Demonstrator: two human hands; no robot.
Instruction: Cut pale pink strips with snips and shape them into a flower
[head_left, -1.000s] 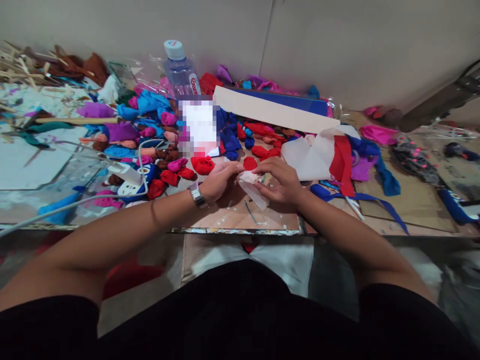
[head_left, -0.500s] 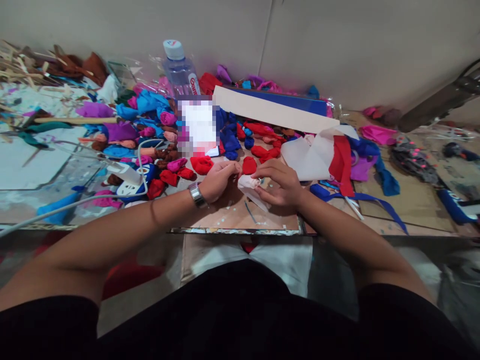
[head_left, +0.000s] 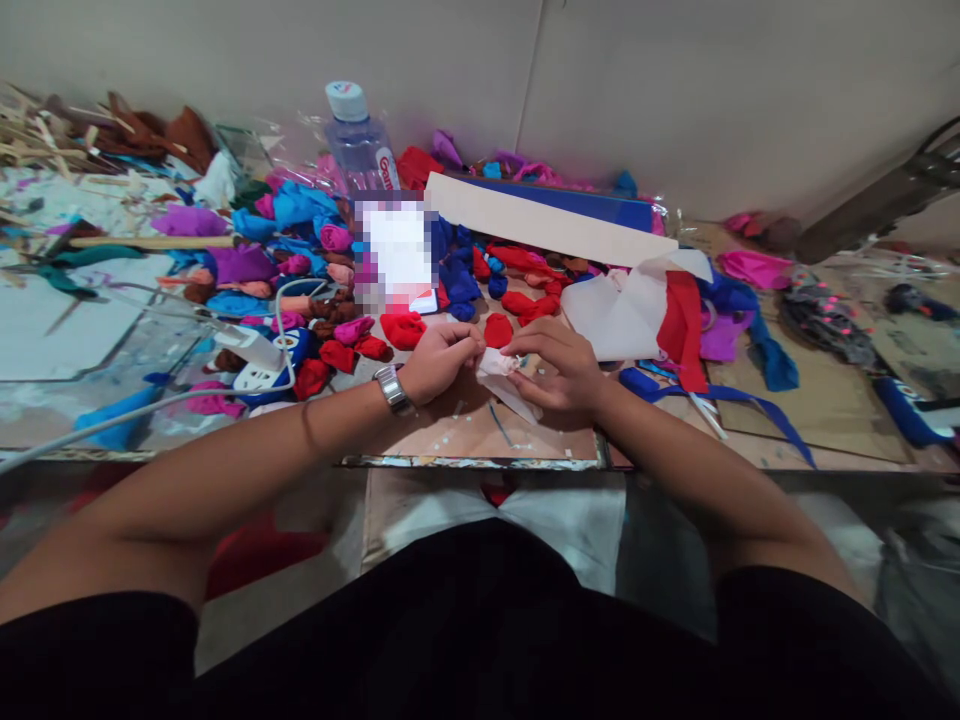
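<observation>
My left hand (head_left: 444, 362), with a metal watch on its wrist, pinches the left edge of a pale pink crepe piece (head_left: 495, 365). On the right side of the same piece, my right hand (head_left: 556, 366) grips its rolled end between thumb and fingers. The piece's loose lower part hangs down between the hands, over the brown board (head_left: 450, 430). A red bundle (head_left: 498, 330) lies just beyond the pale piece. Another red bundle (head_left: 403, 330) rests beyond my left hand.
Behind the hands stand a bottle (head_left: 360, 150) and a lit phone (head_left: 401, 250). A long cream strip (head_left: 547, 220) lies at the back. Colourful bundles, a power strip (head_left: 259, 375) and a white cable are at left; white sheets (head_left: 615, 310) and a blue ribbon (head_left: 757, 405) at right.
The fingers of my left hand have shifted slightly right, against the pale piece's edge. My right hand keeps its hold, almost unmoved.
</observation>
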